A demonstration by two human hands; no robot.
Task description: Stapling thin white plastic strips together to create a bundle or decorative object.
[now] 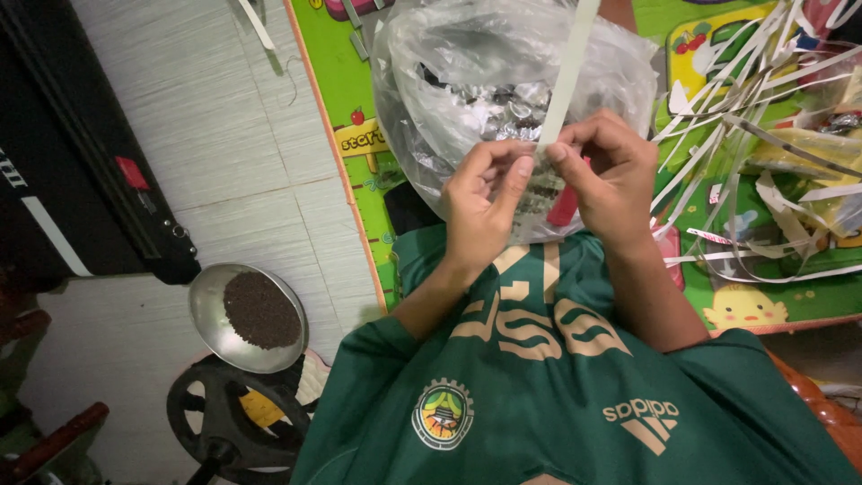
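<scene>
Here my left hand [485,202] and right hand [603,175] both pinch the pale paper strip [567,76] taut over the clear plastic bag [431,81] so pieces fall in.

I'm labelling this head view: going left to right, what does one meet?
Black case → metal bowl of dark grains → left hand → pale strip → right hand → heap of loose paper strips.

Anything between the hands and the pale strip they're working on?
Nothing visible. Left hand and right hand both pinch the pale strip directly, fingertips on it, above the clear plastic bag.
</scene>
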